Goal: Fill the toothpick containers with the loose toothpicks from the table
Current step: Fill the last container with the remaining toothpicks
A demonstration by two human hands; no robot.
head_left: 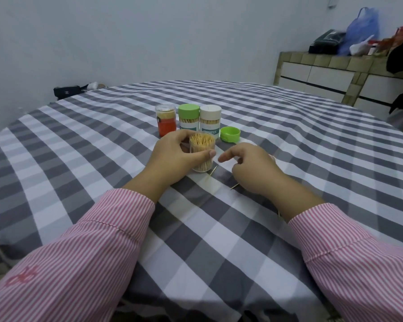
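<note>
My left hand (pixel 172 159) grips an open clear toothpick container (pixel 201 145) packed with toothpicks, standing upright on the checked tablecloth. Just to its right, my right hand (pixel 249 166) hovers low over the cloth with its fingers loosely curled and the index finger pointing toward the container; whether it holds anything is hidden. One loose toothpick (pixel 213 171) lies by the container's base. Another toothpick (pixel 235 186) sticks out from under my right hand. The container's green lid (pixel 230 134) lies upside down behind it.
Three closed containers stand in a row at the back: an orange one (pixel 166 122), a green-lidded one (pixel 189 118) and a white-lidded one (pixel 210 120). The round table (pixel 219 228) carries a grey and white checked cloth. A cabinet (pixel 335 77) with bags stands far right.
</note>
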